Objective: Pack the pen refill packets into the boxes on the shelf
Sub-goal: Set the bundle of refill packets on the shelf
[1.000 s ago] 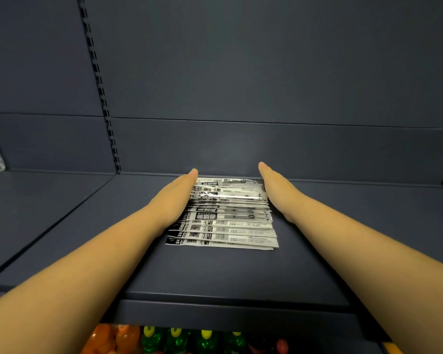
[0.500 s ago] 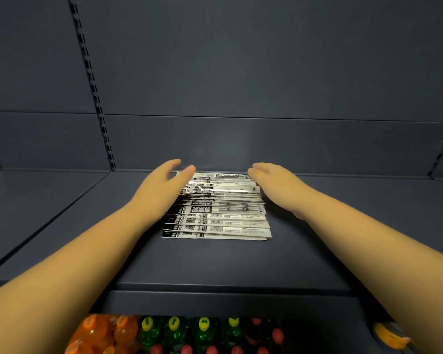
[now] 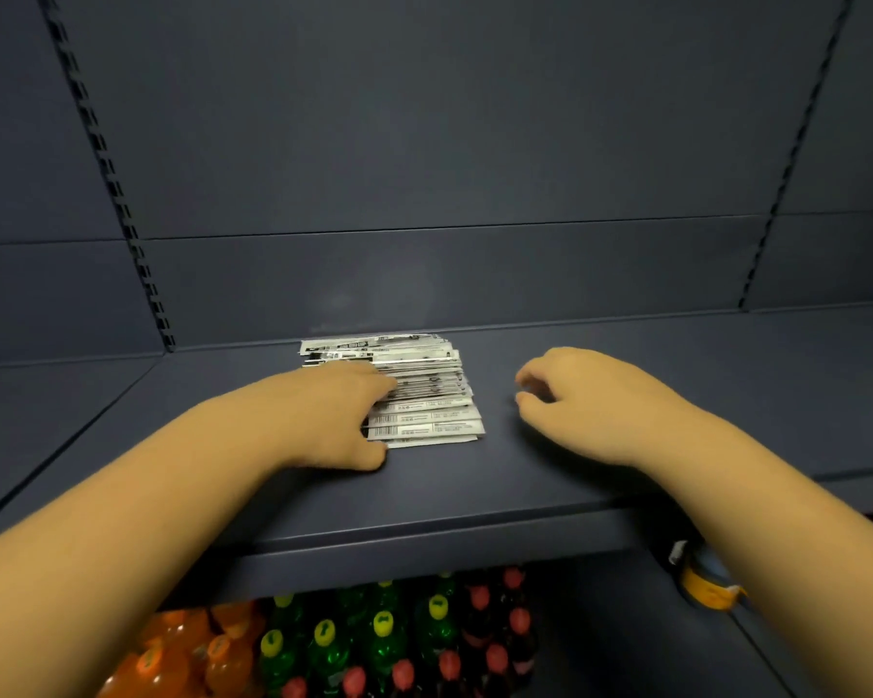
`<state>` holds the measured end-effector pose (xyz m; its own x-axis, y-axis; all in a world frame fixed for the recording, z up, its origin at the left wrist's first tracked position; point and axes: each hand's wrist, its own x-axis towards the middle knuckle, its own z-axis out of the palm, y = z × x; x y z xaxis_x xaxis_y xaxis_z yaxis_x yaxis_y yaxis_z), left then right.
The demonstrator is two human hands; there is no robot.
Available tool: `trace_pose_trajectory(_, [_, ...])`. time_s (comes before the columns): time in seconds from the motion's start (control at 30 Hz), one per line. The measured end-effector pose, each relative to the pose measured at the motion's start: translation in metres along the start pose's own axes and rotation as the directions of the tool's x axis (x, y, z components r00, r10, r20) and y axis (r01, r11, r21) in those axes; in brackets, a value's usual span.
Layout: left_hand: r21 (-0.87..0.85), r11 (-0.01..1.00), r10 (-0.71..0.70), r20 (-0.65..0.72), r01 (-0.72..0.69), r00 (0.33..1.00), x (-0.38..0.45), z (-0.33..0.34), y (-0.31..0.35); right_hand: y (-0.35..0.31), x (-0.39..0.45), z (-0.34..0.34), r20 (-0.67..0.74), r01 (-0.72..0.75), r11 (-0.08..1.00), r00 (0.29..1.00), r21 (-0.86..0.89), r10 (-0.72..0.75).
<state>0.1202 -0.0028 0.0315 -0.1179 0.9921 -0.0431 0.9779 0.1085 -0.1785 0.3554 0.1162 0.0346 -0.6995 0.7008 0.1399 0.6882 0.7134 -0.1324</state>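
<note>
A fanned pile of white pen refill packets point(image 3: 424, 390) with black print and barcodes lies on the dark shelf point(image 3: 475, 496), near its back wall. My left hand point(image 3: 331, 415) rests palm down on the left half of the pile, fingers spread over the packets and hiding their left ends. My right hand point(image 3: 570, 400) hovers just right of the pile, apart from it, fingers loosely curled and holding nothing. No box is in view.
The dark back panel point(image 3: 424, 143) rises behind the pile, with slotted uprights at left and right. Below the shelf's front edge stand orange, green and dark drink bottles point(image 3: 374, 642). A yellow-and-blue object point(image 3: 706, 576) sits under my right forearm.
Both hands had bracketed the pile at its two sides. Now the left hand lies on top of the packets and the right hand has drawn away to the right.
</note>
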Motion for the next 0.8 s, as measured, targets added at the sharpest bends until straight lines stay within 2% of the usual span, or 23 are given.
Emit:
trace_pose_trajectory(0.17, [0.089, 0.996, 0.008, 0.066, -0.014, 0.998, 0.016, -0.008, 0.001, -0.001, -0.018, 0.001, 0.030, -0.022, 0.999, 0.999, -0.042, 0.023])
trace_pose_trajectory(0.3, [0.116, 0.993, 0.001, 0.061, -0.008, 0.998, 0.023, -0.005, 0.000, -0.002, -0.029, 0.000, 0.030, -0.037, 0.998, 0.999, -0.052, 0.039])
trace_pose_trajectory(0.5, [0.117, 0.993, -0.009, -0.008, 0.009, 1.000, 0.025, 0.001, 0.000, -0.001, -0.038, -0.001, 0.019, -0.062, 0.997, 0.998, -0.056, 0.063])
trace_pose_trajectory(0.8, [0.079, 0.996, -0.035, 0.018, 0.034, 0.999, 0.027, -0.002, 0.002, -0.005, -0.042, 0.002, 0.020, -0.080, 0.996, 0.997, -0.043, 0.081])
